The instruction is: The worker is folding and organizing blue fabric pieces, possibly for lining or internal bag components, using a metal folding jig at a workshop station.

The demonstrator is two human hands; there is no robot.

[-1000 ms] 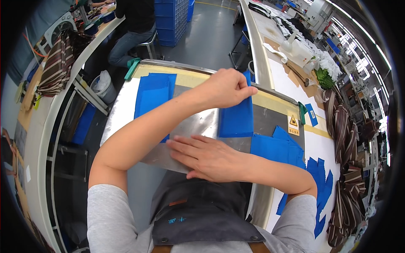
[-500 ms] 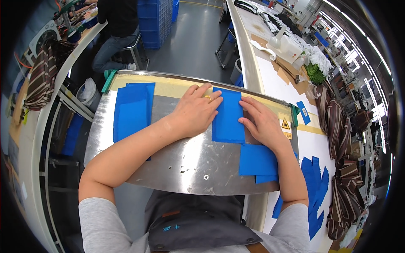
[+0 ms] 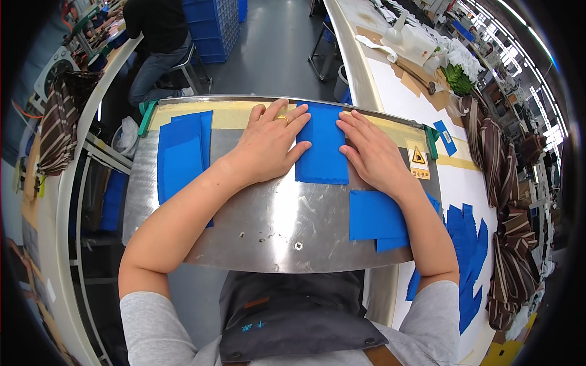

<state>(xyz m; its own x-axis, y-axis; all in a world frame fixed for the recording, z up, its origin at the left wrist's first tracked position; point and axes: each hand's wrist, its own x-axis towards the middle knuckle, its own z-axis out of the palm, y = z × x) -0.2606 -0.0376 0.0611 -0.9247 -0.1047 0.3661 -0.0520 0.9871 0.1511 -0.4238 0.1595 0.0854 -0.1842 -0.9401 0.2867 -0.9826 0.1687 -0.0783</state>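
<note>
A rectangular blue fabric piece [image 3: 321, 149] lies flat on the metal plate [image 3: 262, 213], its far end reaching the plate's back edge. My left hand [image 3: 268, 143] lies flat with spread fingers, its fingertips on the fabric's left edge. On the opposite side, my right hand [image 3: 372, 152] is open too, its fingertips at the right edge. A stack of blue fabric pieces [image 3: 180, 152] sits to the left, partly behind my left forearm. More blue pieces [image 3: 375, 216] lie near my right forearm, which covers part of them.
Green clamps [image 3: 146, 118] [image 3: 431, 141] hold the plate's far corners, with a yellow warning label [image 3: 418, 160] near the right one. Loose blue pieces [image 3: 467, 262] and striped brown cloth [image 3: 510, 268] lie on the right table. A seated person [image 3: 162, 49] is beyond, by blue crates [image 3: 212, 30].
The fabric piece has shifted away from me, up to the plate's back edge. Both hands have moved with it, and the left thumb now rests on its left side. The view has shifted slightly.
</note>
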